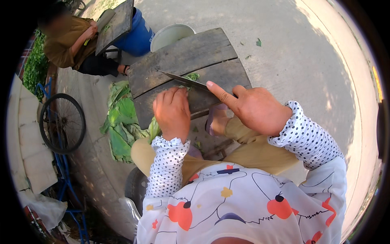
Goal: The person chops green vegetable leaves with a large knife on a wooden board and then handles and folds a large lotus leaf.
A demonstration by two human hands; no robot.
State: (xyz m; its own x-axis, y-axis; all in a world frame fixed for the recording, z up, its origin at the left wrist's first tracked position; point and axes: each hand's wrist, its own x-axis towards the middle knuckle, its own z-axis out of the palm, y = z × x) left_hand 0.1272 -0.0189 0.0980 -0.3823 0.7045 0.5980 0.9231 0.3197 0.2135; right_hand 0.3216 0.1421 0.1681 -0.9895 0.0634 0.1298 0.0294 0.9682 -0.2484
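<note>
Wooden board (187, 61): left hand (172, 112), fingers curled, presses greens (191, 77) at its middle; right hand (254, 107) grips knife (183, 80), forefinger extended along blade. Leaf pile (120, 122) lies left.

Wearer's clothing, seen from above. Both forearms are covered by long white sleeves printed with small dark polka dots; each sleeve ends just behind the hands in a gathered, slightly frilled cuff. The left hand (172, 112) and the right hand (256, 109) are bare, with no gloves, rings or watch visible. Behind the sleeves, nearer the body, lies a white garment printed with thin black wavy outlines, red-orange rounded blotches, small yellow shapes and dark navy patches. Below the hands, the legs are clothed in plain mustard-tan trousers. Beneath the right hand, a foot rests in a mauve-pink slipper.
</note>
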